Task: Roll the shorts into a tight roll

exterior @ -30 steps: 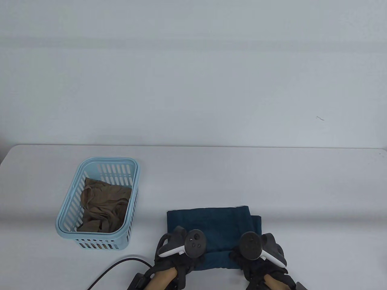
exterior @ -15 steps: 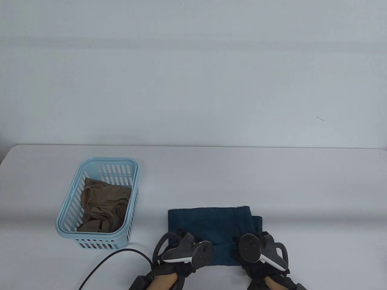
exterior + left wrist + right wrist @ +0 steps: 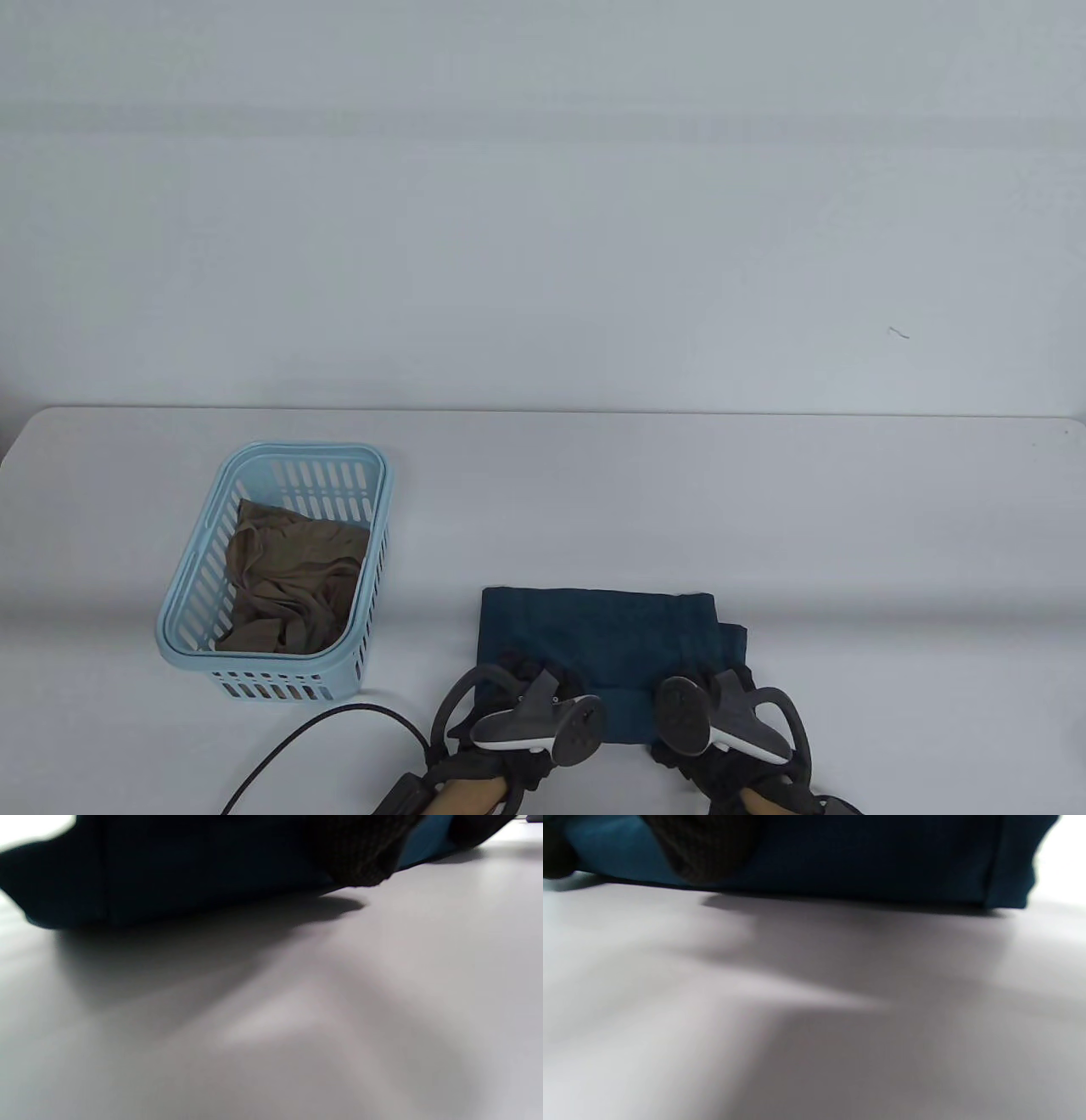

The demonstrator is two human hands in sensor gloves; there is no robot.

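I am starting the roll: my left hand [image 3: 509,713] and right hand [image 3: 721,713] grip the near edge of the folded shorts [image 3: 602,637] lying before me on the table [image 3: 764,509], though trackers hide my fingers. Next I should turn that edge tightly and evenly forward.

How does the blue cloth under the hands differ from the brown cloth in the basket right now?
The blue shorts lie folded flat on the table, edges fairly straight; the brown cloth sits crumpled inside the light blue basket. The left hand and right hand both rest on the shorts' near edge; nothing touches the brown cloth. Both are soft fabric.
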